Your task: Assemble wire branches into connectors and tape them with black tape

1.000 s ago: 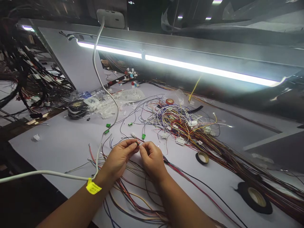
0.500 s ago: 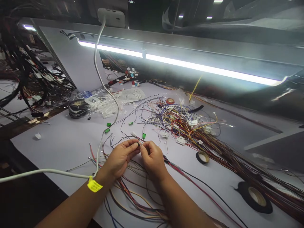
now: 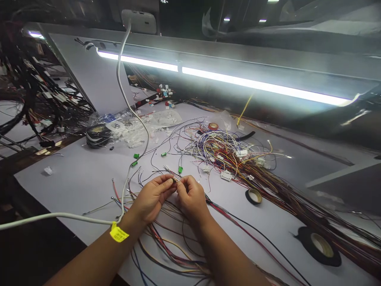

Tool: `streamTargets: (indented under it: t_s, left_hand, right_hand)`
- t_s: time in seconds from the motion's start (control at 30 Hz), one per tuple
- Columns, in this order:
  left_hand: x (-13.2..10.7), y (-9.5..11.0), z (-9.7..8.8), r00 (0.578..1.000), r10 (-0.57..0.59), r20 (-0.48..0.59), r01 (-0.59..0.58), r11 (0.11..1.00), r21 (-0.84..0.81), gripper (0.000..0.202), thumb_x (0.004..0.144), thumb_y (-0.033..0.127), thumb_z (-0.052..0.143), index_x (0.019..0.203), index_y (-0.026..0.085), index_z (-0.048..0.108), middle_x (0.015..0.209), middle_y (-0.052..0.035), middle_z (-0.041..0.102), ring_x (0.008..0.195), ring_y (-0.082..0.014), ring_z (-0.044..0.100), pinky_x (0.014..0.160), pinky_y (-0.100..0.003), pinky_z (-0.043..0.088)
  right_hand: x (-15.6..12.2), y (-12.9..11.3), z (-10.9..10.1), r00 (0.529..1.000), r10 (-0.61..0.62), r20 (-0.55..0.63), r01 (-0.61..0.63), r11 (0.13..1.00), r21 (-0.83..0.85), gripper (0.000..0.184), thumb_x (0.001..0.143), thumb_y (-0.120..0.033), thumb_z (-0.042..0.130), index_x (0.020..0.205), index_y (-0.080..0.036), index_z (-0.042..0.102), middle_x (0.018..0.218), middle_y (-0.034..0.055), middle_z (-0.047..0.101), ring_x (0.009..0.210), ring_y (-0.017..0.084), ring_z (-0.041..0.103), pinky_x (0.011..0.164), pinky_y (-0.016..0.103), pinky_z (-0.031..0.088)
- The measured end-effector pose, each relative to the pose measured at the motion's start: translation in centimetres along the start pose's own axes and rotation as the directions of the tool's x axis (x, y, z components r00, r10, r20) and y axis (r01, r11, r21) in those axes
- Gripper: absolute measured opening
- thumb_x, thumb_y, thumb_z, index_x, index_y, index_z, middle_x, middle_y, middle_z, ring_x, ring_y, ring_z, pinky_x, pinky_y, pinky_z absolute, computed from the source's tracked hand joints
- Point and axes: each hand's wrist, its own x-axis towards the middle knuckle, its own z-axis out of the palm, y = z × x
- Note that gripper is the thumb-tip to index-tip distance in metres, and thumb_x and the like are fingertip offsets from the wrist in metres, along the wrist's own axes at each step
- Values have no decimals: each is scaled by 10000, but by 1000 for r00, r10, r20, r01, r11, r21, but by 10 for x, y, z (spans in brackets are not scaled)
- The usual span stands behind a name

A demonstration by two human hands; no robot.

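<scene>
My left hand (image 3: 153, 196) and my right hand (image 3: 191, 196) meet over the white table (image 3: 77, 178), fingertips pinched together on a small connector piece (image 3: 174, 180) at the end of a thin wire. Both hands are closed in a pinch. Loose red, black and brown wires (image 3: 169, 242) run under my wrists toward me. A small green connector (image 3: 180, 170) lies just beyond my fingertips. A yellow tag (image 3: 118, 234) on a white cable (image 3: 59, 217) rests against my left forearm.
A tangle of coloured wires with white connectors (image 3: 229, 153) fills the table's middle right. Tape rolls lie at right (image 3: 254, 196) and front right (image 3: 320, 246). Plastic bags of parts (image 3: 125, 129) sit at back left. A lit lamp bar (image 3: 253, 85) runs overhead.
My hands stay in the same place; the fingertips have closed a little tighter on the small piece. Nothing else has moved.
</scene>
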Motion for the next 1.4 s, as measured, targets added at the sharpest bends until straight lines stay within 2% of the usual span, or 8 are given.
streamTargets:
  t_s: [0.1,0.3,0.57,0.8,0.97,1.13,1.4]
  left_hand:
    - [-1,0,-1,1000,8,8,-9,1000,23,226,661,157,804,865,141,706,841,-41,709,805,-142,671,791,-233,549]
    - [0,-1,1,994,107,-19,-104,989,102,258,630,208,833,846,143,709,813,-25,707,772,-130,661,792,-232,532]
    - [1,2,-3,999,32,1,-32,994,109,277,626,216,834,866,142,718,825,-46,713,793,-148,656,806,-264,518]
    - [1,-1,-1,997,76,-12,-74,991,110,251,630,210,827,847,147,718,834,-31,702,815,-140,643,818,-253,508]
    - [-1,0,-1,990,144,3,-143,983,115,240,672,199,799,880,138,697,812,-25,695,765,-118,638,770,-223,513]
    - [-2,7,-1,992,124,-5,-123,990,70,361,697,155,780,1023,178,626,843,-24,707,777,-146,670,762,-268,536]
    - [2,3,-3,996,93,7,-93,990,106,253,686,188,787,920,124,712,811,-57,724,745,-139,668,737,-237,527]
  right_hand:
    - [0,0,0,1000,-4,1,4,1000,-17,121,866,-266,491,762,-212,519,657,-28,556,616,134,511,573,233,386]
    - [0,-2,-1,999,-50,-2,50,997,-58,109,859,-261,493,779,-203,537,695,-17,574,650,144,524,614,250,398]
    - [0,1,0,999,-46,-4,46,998,-44,120,869,-274,492,782,-208,540,689,-19,578,640,144,526,610,249,402]
    - [-1,-2,0,997,-81,0,80,995,-54,117,871,-270,502,804,-203,571,730,-1,619,681,154,561,648,259,437]
    - [0,-3,-2,999,4,54,-8,997,77,153,880,-325,522,839,-200,600,762,11,661,614,142,602,589,248,473]
    - [1,-4,-2,986,105,126,-135,957,255,157,864,-339,543,861,-192,598,714,6,676,559,141,640,537,238,497]
    - [0,-10,-5,990,70,121,-97,968,232,128,852,-297,543,815,-188,598,681,-3,665,613,146,671,579,232,511]
